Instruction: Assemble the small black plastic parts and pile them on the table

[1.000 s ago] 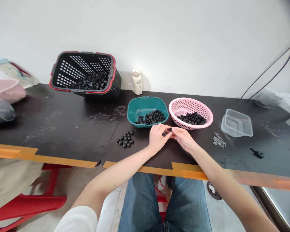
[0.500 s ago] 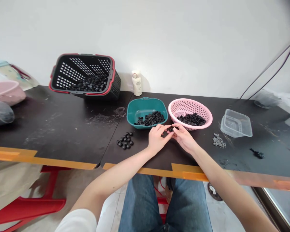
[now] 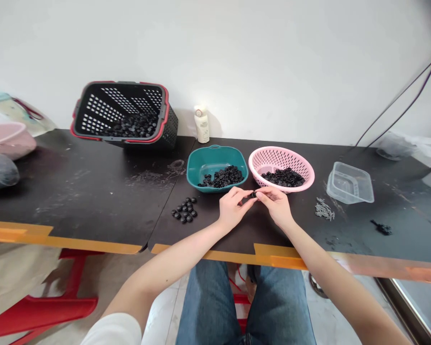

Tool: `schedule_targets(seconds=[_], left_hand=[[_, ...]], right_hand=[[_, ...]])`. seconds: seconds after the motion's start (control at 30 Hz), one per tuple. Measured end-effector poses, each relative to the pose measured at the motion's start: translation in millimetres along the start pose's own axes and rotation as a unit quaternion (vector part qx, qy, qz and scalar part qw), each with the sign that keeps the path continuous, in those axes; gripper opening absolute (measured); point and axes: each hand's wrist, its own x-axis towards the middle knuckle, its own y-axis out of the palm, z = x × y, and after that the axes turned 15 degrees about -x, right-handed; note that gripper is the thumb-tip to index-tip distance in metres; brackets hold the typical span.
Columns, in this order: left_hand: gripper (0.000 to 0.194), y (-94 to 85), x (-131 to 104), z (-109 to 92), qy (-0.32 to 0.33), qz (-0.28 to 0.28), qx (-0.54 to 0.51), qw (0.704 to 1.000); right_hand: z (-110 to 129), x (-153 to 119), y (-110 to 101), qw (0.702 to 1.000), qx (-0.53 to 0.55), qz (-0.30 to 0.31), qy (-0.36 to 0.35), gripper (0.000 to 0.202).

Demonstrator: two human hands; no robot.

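Between the fingertips of my left hand and my right hand is a small round black part, pinched from both sides. Fingers cover most of it. Just beyond my hands stand a teal tub with small black ring-like parts and a pink basket with more black pieces. To the left of my left hand, several round black caps lie grouped on the black table.
A dark crate with red trim, holding black parts, stands back left beside a white bottle. On the right are a clear plastic box, a pile of thin grey pins and a small black cluster. Orange tape lines the front edge.
My right hand has turned, its fingers now closing over the black part from above with the thumb in front. My left hand keeps its pinch in nearly the same place.
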Motion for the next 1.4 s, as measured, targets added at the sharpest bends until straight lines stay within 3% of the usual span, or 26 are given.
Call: schedule_targets(seconds=[0.7, 1.4], left_hand=[[0.02, -2.0, 0.6, -0.7, 0.002, -0.024, -0.002, 1.0], [0.02, -2.3, 1.0, -1.3, 0.016, -0.026, 0.001, 1.0]], right_hand=[[5.8, -4.0, 0.6, 0.998, 0.012, 0.058, 0.026, 0.02], [3.4, -3.6, -1.0, 0.998, 0.027, 0.048, 0.037, 0.018]])
